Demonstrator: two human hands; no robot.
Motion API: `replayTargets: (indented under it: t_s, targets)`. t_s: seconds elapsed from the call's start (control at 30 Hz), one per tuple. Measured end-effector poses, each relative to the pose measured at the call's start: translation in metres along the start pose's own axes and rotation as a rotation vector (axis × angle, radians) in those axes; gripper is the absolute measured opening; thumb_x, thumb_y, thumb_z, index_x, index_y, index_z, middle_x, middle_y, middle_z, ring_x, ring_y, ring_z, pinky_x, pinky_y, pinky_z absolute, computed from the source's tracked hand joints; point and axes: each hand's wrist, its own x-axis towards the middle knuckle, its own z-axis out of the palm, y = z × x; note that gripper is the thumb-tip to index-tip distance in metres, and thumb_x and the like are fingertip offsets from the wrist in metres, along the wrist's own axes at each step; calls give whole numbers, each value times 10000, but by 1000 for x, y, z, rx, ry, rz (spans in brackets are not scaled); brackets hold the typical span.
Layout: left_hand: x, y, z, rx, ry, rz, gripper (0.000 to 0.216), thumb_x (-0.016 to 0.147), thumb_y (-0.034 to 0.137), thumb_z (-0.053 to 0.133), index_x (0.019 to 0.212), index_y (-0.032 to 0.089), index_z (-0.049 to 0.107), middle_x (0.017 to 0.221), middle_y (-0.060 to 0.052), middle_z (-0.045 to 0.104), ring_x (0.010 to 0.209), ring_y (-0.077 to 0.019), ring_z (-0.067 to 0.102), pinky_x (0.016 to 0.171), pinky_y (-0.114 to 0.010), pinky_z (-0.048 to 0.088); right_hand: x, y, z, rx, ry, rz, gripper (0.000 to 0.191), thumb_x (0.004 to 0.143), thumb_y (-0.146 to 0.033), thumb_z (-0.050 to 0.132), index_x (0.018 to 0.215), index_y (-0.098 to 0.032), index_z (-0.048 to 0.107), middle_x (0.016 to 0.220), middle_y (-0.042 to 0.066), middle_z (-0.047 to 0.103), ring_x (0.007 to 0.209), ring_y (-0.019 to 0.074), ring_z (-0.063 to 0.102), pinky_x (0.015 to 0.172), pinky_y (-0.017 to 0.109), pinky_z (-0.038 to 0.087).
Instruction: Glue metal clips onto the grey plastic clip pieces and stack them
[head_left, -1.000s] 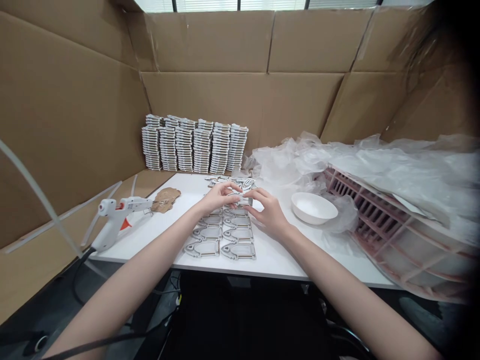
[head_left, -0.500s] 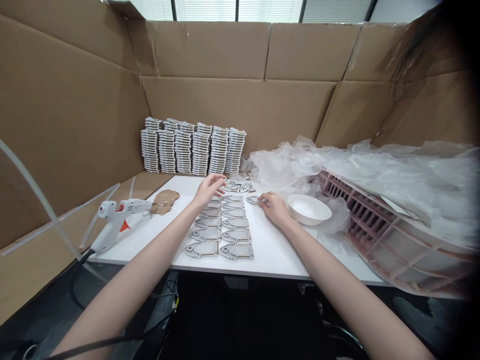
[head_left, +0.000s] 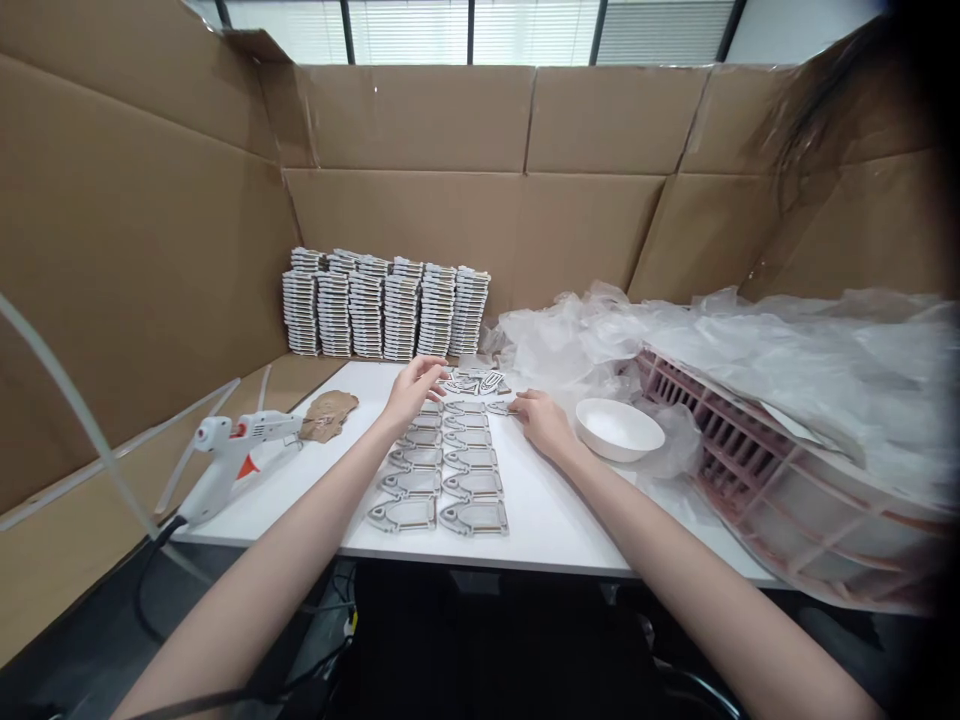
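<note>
Two rows of flat grey arch-shaped cut-out pieces [head_left: 442,470] lie on the white table [head_left: 547,510]. My left hand [head_left: 411,388] hovers over the far end of the left row, fingers curled loosely with the tips near a small heap of loose pieces [head_left: 472,381]; what it holds, if anything, I cannot make out. My right hand [head_left: 541,420] rests on the table at the far end of the right row, fingers pinched on a small flat piece [head_left: 499,407].
Several tall stacks of the same pieces [head_left: 386,303] stand at the back. A white glue gun [head_left: 232,445] and a brown cardboard scrap [head_left: 330,412] lie at left. A white bowl [head_left: 619,428], crumpled plastic film [head_left: 600,330] and a pink crate [head_left: 787,460] sit at right. Cardboard walls surround the table.
My hands parted from a shared piece at the centre. The left went toward the loose heap, the right carried a small piece right and then back to the right row's far end.
</note>
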Motion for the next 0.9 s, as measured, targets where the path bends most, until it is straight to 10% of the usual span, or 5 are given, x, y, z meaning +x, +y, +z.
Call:
replayTargets:
  t_s: [0.67,0.9]
  targets:
    - [1,3,-5,-73,114,17,248,774,343,588,936,157,616,799,-20,652,548,-97,612,508,-201,466,90,-65,26,-227,18,-53,231,891,-233,527,1005,-129,699,1080,163,670,1095,299,499,874,379,355]
    - [3,-2,-7,-67,119,-171,217,825,359,577,867,148,603,602,-13,646,410,-107,559,403,-192,387,63,-62,-8,10,392,-249,235,933,-277,478,896,-173,686,885,85,675,898,245,528,796,348,386]
